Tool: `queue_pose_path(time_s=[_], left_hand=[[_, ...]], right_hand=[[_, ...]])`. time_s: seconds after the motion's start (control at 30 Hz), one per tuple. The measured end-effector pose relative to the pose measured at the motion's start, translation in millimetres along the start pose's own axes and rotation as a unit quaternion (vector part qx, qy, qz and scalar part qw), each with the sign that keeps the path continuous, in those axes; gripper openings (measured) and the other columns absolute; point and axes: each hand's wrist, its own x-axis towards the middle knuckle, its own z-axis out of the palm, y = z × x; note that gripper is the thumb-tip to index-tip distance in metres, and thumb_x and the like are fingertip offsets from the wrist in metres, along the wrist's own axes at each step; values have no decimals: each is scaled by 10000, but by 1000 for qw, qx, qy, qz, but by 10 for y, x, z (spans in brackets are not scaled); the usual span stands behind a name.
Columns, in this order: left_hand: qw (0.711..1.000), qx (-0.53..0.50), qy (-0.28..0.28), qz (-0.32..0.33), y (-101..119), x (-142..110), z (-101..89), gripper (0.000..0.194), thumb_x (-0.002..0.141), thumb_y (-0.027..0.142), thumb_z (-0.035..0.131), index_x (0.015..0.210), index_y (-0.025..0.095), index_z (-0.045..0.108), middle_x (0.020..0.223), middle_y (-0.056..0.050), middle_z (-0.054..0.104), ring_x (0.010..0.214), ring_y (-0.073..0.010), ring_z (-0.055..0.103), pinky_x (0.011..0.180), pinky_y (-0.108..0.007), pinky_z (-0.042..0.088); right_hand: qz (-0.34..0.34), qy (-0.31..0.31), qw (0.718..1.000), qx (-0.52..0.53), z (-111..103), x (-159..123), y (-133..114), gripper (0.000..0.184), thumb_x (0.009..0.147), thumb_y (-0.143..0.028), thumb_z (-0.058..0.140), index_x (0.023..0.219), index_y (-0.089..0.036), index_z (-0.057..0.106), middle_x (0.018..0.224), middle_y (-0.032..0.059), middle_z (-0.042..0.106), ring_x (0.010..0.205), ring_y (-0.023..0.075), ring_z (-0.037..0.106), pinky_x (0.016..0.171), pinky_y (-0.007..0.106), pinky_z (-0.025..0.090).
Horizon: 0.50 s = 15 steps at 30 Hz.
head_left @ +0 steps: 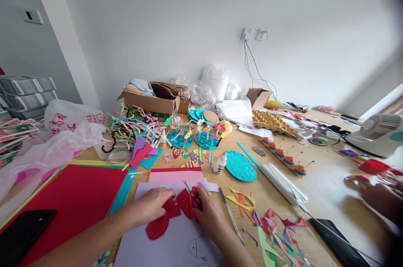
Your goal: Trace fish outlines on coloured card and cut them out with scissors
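Note:
My left hand has its fingers closed on a cut piece of red paper, pressing it above a lavender sheet. In my right hand is a pair of scissors with red handles, the blades pointing away from me at the paper's upper edge. Part of the red paper lies under the fingers and cannot be seen. A pencil-drawn fish shows on the lavender sheet near my right wrist. Pink paper sticks out behind that sheet.
Right of my hands lie a pen, colored paper scraps and a white power strip. Glue bottle, turquoise disc and paper fish stand ahead. Red sheets and a phone lie left. Another person's hand is far right.

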Motion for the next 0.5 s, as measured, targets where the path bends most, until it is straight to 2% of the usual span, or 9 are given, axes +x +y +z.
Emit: queue_pose_path(time_s=[0.13, 0.27, 0.5], left_hand=[[1000, -13, 21, -11, -26, 30, 20, 237, 881, 286, 584, 1084, 165, 592, 1096, -68, 619, 1007, -232, 590, 873, -462, 470], [997, -47, 50, -44, -147, 104, -17, 248, 885, 296, 578, 1092, 158, 585, 1088, -67, 618, 945, -217, 609, 821, -433, 501], [976, -179, 69, -100, -319, 128, -152, 255, 896, 309, 562, 1093, 147, 578, 1050, -60, 621, 874, -201, 625, 739, -386, 534]], right_hand=[[-6, 6, 1000, -1, 48, -3, -36, 523, 654, -47, 547, 1171, -123, 544, 1197, 128, 599, 1084, 238, 551, 910, 284, 395], [-11, 6, 1000, 3, 104, 15, -51, 481, 665, -51, 546, 1136, -151, 559, 1172, 111, 608, 1076, 244, 544, 907, 296, 393], [-11, 39, 997, 61, 190, 56, -29, 387, 624, -26, 533, 983, -163, 578, 958, 89, 637, 884, 216, 564, 760, 272, 389]])
